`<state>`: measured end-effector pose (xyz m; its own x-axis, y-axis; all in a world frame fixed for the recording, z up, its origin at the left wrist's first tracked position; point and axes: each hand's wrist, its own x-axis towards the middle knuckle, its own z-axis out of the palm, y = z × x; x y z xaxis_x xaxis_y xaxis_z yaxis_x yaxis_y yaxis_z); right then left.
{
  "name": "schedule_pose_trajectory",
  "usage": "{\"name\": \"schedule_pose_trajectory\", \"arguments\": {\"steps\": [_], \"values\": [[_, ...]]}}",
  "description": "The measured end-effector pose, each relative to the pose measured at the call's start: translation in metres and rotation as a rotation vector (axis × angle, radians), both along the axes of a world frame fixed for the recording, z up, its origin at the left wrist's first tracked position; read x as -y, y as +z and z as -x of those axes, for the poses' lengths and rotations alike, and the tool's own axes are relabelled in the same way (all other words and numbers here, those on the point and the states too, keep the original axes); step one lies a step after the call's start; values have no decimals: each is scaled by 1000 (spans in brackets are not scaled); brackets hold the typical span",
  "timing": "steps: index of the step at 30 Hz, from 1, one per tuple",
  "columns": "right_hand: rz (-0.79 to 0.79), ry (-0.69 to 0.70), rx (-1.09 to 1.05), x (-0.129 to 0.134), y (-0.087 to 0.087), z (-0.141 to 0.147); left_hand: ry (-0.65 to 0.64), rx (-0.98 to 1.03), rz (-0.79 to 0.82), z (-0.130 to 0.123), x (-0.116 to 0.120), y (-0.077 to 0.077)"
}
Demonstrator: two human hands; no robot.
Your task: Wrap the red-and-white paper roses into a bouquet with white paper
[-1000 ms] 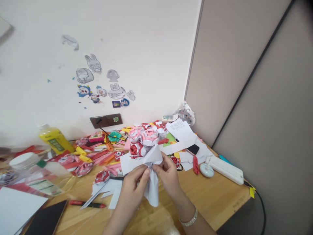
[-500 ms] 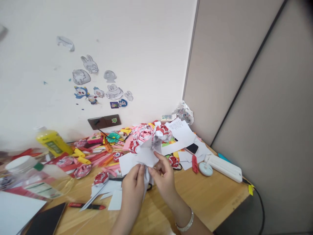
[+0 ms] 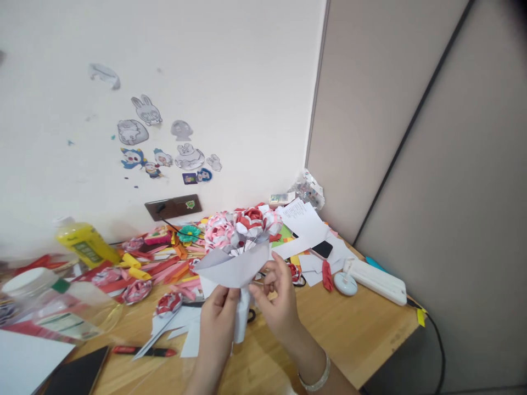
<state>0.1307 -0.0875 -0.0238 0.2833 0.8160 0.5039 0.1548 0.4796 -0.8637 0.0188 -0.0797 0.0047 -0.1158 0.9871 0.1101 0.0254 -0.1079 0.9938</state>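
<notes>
A bouquet of paper roses (image 3: pixel 250 221) in red, pink and white stands upright in front of me, with white wrapping paper (image 3: pixel 236 270) folded around its lower part. My left hand (image 3: pixel 218 318) is closed, thumb and fingers pinching the wrapped bouquet at its narrow neck. On the other side, my right hand (image 3: pixel 278 302) has its thumb and forefinger apart. Its thumb tip is close beside the wrapper; whether it touches I cannot tell. Below the hands, the rolled paper handle (image 3: pixel 242 318) points down towards the table.
Loose paper roses (image 3: pixel 168 303), paper strips and white scraps cover the table's back and left. A red marker (image 3: pixel 144 350) lies front left. Yellow bottle (image 3: pixel 88 241) and clear jug (image 3: pixel 69 307) stand left. Right are a phone (image 3: pixel 322 249) and a white power strip (image 3: pixel 375 280).
The bouquet has turned and tilted, so its roses show more fully and the wrapper's front fold spreads wider. My right hand's fingers have moved apart, off the pinched paper.
</notes>
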Motion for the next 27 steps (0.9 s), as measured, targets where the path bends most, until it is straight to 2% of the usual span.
{"name": "schedule_pose_trajectory", "arguments": {"steps": [4,7,14,19,23,25,27], "values": [[-42,9,143,2,12,-3,36,165,46,1,-3,-13],[5,44,199,2,23,-8,37,312,117,1,-3,-16],[104,154,164,1,35,-21,24,408,142,3,1,-1],[31,319,354,-7,48,-44,12,393,158,14,-1,1],[106,396,348,-12,61,-58,-51,360,181,13,5,5],[134,411,322,-12,64,-60,-46,400,194,10,10,8],[110,369,324,-11,63,-60,-34,444,206,7,15,10]]}}
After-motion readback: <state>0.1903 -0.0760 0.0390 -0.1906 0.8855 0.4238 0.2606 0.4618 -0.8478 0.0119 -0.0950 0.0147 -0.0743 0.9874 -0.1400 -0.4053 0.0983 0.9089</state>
